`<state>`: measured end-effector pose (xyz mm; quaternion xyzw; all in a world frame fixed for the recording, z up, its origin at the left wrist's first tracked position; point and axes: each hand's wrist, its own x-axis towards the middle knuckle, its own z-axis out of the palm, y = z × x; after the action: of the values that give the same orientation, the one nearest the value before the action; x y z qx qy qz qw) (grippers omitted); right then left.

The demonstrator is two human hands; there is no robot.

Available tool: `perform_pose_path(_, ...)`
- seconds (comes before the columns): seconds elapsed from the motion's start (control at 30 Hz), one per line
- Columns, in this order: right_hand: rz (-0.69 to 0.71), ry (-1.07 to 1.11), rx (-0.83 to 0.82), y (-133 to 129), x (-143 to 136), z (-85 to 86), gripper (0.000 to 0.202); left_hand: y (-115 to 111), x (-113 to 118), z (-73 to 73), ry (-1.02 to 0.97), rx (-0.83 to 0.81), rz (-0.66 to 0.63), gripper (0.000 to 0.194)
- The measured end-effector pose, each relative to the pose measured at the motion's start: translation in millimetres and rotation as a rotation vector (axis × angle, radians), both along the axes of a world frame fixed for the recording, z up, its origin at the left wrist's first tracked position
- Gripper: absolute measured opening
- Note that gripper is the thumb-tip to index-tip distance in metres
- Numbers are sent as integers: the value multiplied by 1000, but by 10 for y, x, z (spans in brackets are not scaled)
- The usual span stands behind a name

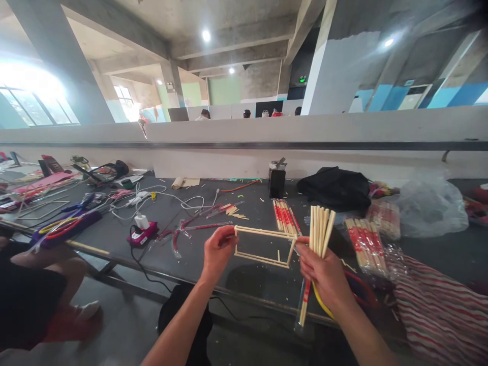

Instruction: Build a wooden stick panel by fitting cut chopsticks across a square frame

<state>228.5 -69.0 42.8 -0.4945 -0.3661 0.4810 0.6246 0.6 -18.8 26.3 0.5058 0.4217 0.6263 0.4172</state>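
Observation:
Between my two hands, above the dark table, a rectangular frame of thin wooden sticks (pixel 263 262) is held up. My left hand (pixel 220 248) pinches its upper left corner between thumb and fingers. At the opposite corner, the fingertips of my right hand (pixel 322 269) touch the frame. That same hand grips a bundle of loose chopsticks (pixel 320 231), which stands upright out of the fist. Just below my right hand lies a wrapped pair of chopsticks (pixel 304 302) with a red band, near the table edge.
Packs of red-banded chopsticks (pixel 366 244) lie to the right, beside a striped cloth (pixel 434 305) and a clear plastic bag (pixel 430 203). A black phone (pixel 277 183) stands at the back. On the left are a purple power strip (pixel 143 234), white cables and a seated person (pixel 34 295).

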Motion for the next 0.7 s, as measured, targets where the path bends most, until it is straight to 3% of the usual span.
perform_pose_path(0.13,25,49,-41,-103,-6,-178,40,-211,14,-209,20,43,34,18)
perform_pose_path(0.23,35,33,-93,-207,32,-334,43,-352,-13,-332,86,100,-40,9)
perform_pose_path(0.37,57,9,-205,-356,92,-460,46,-455,-85,-450,269,106,-168,18)
perform_pose_path(0.53,80,-34,-251,-438,36,-420,48,-498,-132,-519,367,60,-268,25)
perform_pose_path(0.7,137,-104,-261,-372,-78,-314,47,-438,-120,-511,317,21,-106,27)
